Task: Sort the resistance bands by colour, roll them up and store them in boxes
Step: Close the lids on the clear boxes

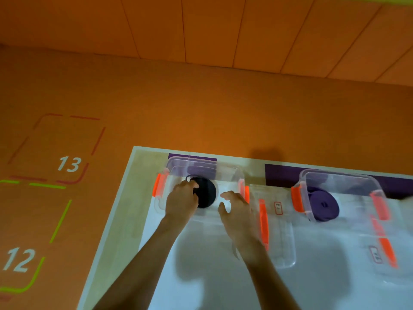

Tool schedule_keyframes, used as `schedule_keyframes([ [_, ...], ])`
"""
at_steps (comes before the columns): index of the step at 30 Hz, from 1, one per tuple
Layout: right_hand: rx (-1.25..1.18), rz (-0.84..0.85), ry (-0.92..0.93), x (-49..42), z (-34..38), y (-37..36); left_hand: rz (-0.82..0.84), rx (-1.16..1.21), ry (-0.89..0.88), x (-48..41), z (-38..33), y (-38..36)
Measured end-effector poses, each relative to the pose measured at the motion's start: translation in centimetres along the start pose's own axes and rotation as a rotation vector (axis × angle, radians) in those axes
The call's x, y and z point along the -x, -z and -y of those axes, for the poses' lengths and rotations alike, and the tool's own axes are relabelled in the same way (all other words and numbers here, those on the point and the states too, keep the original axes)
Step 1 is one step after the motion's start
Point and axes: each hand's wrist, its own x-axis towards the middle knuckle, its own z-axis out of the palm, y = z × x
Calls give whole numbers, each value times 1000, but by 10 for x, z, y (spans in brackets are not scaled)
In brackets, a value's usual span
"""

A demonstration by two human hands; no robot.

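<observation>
Floor writing: a white "13" [69,164] in a red dashed outline and a white "12" [19,260] in a green outline, both on the orange floor left of the table.
Lid labels: a small red-framed label [278,208] on the clear plastic lid [281,242] and another [376,255] on the second clear lid [384,271]; both are too blurred to read.
Black band: the black rolled resistance band [207,194] lies inside the clear plastic box with orange latches [169,168], near the far left corner of the white-topped table [143,175].
Left hand: the left hand [182,198] has its fingers curled on the roll's left rim.
Right hand: the right hand [234,209] is spread, holds nothing and hovers over the same box.
Purple band: the purple rolled resistance band [324,205] lies in the second clear box [335,175] at the far edge, well apart to the right.
Edges: dark purple strips [281,175] run along the far edge behind the boxes.
Room: the first lid fills the gap between the boxes; bare white top lies toward the near edge.
</observation>
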Motion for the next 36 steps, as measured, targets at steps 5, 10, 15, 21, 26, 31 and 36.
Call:
schedule_keyframes([
  [5, 194, -104, 6, 59, -35, 29, -69, -228, -203, 64, -10, 11],
  [10, 307, -9, -134, 81, -90, 35, -60, -199, -215, 111, -11, -10],
  [15, 318, 98, -245, 62, -133, 30, -60, -117, -187, 126, -22, -24],
  [21, 273, 172, -311, 18, -163, 14, -195, -221, -232, 115, -40, -26],
  [26, 241, 85, -389, -11, -179, 8, -279, -237, -258, 106, -34, -39],
  [31, 272, 58, -413, -19, -192, 3, -327, -209, -275, 106, -31, -47],
  [36, 94, -25, -451, 1, -195, 0, -326, -170, -280, 105, -34, -51],
])
